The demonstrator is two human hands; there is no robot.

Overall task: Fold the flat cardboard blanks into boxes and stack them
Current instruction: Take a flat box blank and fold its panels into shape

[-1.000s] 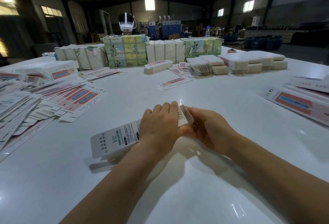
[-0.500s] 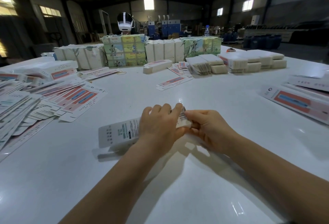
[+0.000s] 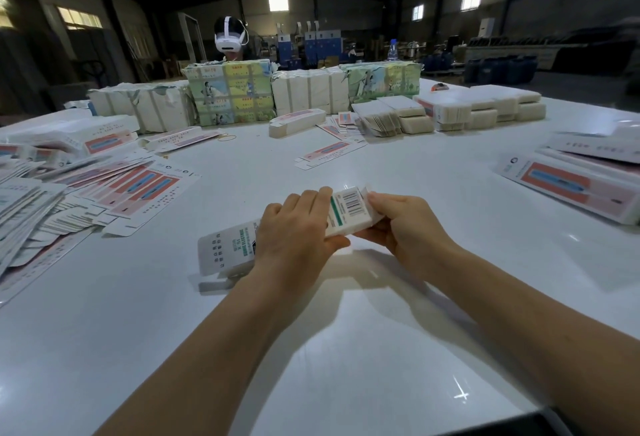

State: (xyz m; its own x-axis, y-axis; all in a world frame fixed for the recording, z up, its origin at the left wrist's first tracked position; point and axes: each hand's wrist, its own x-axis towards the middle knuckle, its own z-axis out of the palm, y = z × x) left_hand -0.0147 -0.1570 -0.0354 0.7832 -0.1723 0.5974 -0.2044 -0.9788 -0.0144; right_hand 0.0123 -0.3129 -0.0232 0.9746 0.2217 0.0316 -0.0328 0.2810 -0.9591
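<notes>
Your left hand (image 3: 298,227) wraps over the middle of the box (image 3: 346,210), fingers curled across its top face, thumb underneath. Your right hand (image 3: 405,224) pinches the barcode end, fingertips (image 3: 375,198) at the end flap. The box is raised just above the white table (image 3: 311,349), centre of view, long axis running left to right; its left end hangs close to the surface.

Handling judgement: thin printed card, light, stiff only along the creases, and it dents if squeezed across a panel. The glossy print is probably a little slippery. Hold at edges and corners, where two walls brace each other. Keep the left grip light so the tube stays square while the right tucks the flap. Step in hand appears to be closing the right end.

Flat blanks (image 3: 114,189) lie fanned out well to your left; finished stacks (image 3: 485,110) sit at the far side.
</notes>
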